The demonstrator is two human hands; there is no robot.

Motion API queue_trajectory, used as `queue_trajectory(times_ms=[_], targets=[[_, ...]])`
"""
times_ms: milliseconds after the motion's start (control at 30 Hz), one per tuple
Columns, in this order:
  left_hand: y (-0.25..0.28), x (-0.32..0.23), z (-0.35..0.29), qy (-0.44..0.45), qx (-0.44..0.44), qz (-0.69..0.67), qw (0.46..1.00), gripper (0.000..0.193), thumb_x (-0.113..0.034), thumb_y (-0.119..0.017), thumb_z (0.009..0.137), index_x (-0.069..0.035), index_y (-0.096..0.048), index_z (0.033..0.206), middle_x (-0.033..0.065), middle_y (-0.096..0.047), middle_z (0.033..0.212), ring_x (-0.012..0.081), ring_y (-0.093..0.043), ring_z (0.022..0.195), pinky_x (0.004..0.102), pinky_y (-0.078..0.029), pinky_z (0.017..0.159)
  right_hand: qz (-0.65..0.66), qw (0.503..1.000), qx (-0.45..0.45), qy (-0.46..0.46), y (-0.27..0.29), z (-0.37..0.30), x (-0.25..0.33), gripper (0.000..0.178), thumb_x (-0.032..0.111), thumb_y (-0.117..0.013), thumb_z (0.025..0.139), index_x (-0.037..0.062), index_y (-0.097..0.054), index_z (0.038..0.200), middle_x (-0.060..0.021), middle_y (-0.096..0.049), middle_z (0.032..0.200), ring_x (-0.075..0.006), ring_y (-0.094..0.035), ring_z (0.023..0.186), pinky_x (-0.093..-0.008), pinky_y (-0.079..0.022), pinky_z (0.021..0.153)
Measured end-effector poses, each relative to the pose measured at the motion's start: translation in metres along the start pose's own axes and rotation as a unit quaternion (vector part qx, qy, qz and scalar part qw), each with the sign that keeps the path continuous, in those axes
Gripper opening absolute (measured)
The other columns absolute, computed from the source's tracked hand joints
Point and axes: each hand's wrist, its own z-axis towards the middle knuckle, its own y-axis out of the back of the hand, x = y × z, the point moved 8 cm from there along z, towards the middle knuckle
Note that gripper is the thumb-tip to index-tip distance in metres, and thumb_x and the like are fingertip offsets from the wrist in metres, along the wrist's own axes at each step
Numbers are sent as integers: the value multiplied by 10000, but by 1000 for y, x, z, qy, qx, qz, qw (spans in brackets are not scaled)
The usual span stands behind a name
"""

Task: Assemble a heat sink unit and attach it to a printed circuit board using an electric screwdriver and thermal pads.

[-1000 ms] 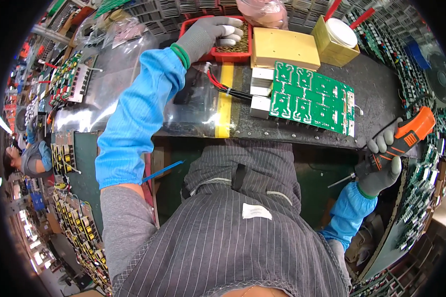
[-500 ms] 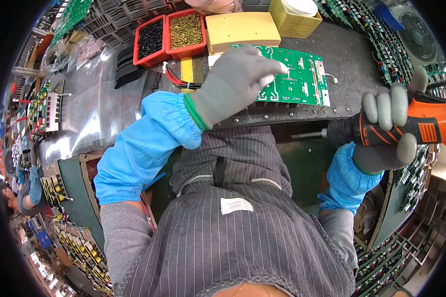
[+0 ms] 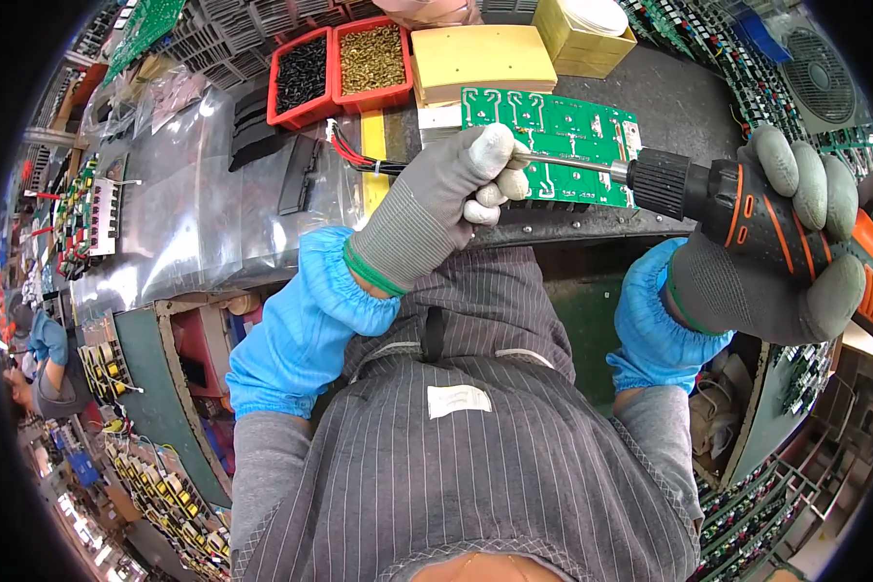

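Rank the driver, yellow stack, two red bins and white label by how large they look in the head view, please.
Driver, perhaps enlarged by nearness to the camera
Yellow stack
Left red bin and right red bin: too alike to rank
White label

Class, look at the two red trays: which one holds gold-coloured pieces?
The right tray, beside the yellow stack. Its contents are gold-coloured, whereas the left tray holds black pieces.
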Motion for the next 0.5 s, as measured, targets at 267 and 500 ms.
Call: queue_trajectory(times_ms=[267,500], targets=[[3,-9,1,-41,-31,146,988,436,-435,-620,974,-7,-575,1043,54,-586,830,43,-450,641,164,-355,505,4,1000,25,1,-1,0,-3,462,252,-753,797,52,-526,1145,14,-477,886,-110,-486,831,-359,-403,841],[-4,-12,-2,-31,1,168,985,422,-428,-657,957,-14,-603,1016,34,-597,799,31,-447,585,161,-344,505,88,992,-86,-14,26,4,-13,578,208,-693,829,-17,-436,1296,-60,-486,954,-172,-504,876,-419,-470,890]])
